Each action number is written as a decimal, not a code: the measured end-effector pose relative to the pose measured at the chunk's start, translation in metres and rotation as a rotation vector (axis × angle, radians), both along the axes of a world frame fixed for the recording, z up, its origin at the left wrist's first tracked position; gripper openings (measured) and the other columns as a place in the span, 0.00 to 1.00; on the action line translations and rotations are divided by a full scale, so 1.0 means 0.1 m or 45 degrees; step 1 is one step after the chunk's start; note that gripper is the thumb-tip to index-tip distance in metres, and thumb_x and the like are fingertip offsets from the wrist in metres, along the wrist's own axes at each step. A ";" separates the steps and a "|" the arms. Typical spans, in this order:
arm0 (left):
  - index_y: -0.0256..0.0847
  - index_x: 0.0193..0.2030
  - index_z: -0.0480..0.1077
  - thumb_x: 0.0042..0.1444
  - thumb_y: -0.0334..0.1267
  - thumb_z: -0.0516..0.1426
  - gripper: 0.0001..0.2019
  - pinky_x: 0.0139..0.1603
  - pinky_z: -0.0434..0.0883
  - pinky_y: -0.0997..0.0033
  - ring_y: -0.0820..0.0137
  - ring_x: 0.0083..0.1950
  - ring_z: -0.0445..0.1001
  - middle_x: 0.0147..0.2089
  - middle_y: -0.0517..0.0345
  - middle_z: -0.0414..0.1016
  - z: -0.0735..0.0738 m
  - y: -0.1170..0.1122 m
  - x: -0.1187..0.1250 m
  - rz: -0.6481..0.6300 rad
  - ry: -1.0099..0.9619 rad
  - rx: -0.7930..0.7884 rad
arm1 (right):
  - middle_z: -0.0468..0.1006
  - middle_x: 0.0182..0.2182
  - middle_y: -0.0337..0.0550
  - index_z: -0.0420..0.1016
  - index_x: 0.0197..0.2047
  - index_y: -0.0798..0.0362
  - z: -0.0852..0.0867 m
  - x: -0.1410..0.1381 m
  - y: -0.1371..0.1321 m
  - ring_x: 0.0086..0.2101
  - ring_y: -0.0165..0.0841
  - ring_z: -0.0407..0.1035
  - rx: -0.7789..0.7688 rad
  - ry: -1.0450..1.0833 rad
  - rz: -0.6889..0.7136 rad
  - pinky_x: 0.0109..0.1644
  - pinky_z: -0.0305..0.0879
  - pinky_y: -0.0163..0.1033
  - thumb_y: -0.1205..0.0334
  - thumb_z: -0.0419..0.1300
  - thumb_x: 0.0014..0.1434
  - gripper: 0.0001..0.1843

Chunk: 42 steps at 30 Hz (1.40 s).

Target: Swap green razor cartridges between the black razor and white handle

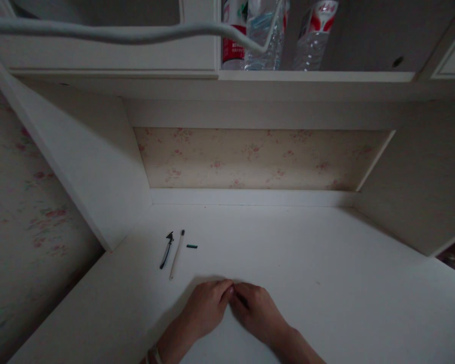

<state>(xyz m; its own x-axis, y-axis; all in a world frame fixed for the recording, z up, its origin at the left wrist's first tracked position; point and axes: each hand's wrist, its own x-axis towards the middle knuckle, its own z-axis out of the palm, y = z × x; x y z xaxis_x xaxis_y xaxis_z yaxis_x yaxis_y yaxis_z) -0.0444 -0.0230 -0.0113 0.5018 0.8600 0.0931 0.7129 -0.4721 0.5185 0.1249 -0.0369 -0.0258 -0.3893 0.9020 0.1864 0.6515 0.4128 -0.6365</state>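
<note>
My left hand (208,306) and my right hand (258,309) meet at the fingertips low on the white desk (326,308). Both are closed, fingers curled and pressed together; whatever they pinch, if anything, is hidden. Beyond my left hand lies a razor (167,253) with a dark head and handle. Beside it rests a toothbrush (177,255) with a pale handle and dark bristles, pointing away from me. A short dark-green strip (191,246) lies just right of the toothbrush head.
A raised back ledge (250,197) and side panels (87,162) bound the desk. Overhead is a shelf (314,76) with plastic bottles (314,38), one with a red-and-white label. A pale, bent bar (136,34) crosses the top of the view.
</note>
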 end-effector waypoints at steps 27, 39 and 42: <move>0.46 0.50 0.71 0.65 0.38 0.44 0.16 0.49 0.69 0.68 0.66 0.45 0.75 0.45 0.55 0.78 -0.03 0.01 -0.01 0.003 -0.019 0.018 | 0.77 0.32 0.41 0.72 0.35 0.52 0.00 0.00 0.00 0.33 0.32 0.71 -0.003 0.016 0.002 0.37 0.61 0.32 0.67 0.50 0.63 0.11; 0.43 0.42 0.72 0.65 0.41 0.45 0.15 0.40 0.68 0.74 0.70 0.36 0.75 0.38 0.55 0.77 0.05 0.20 -0.26 0.462 -0.152 0.445 | 0.74 0.27 0.37 0.70 0.30 0.51 0.02 -0.01 -0.01 0.29 0.30 0.68 0.061 0.000 0.026 0.33 0.57 0.32 0.67 0.49 0.64 0.13; 0.41 0.43 0.71 0.64 0.41 0.47 0.13 0.37 0.67 0.74 0.70 0.35 0.75 0.41 0.55 0.77 0.07 0.33 -0.50 0.785 -0.075 0.611 | 0.73 0.27 0.37 0.68 0.29 0.52 0.00 -0.01 -0.01 0.28 0.30 0.67 0.085 0.000 0.037 0.32 0.56 0.32 0.68 0.49 0.63 0.12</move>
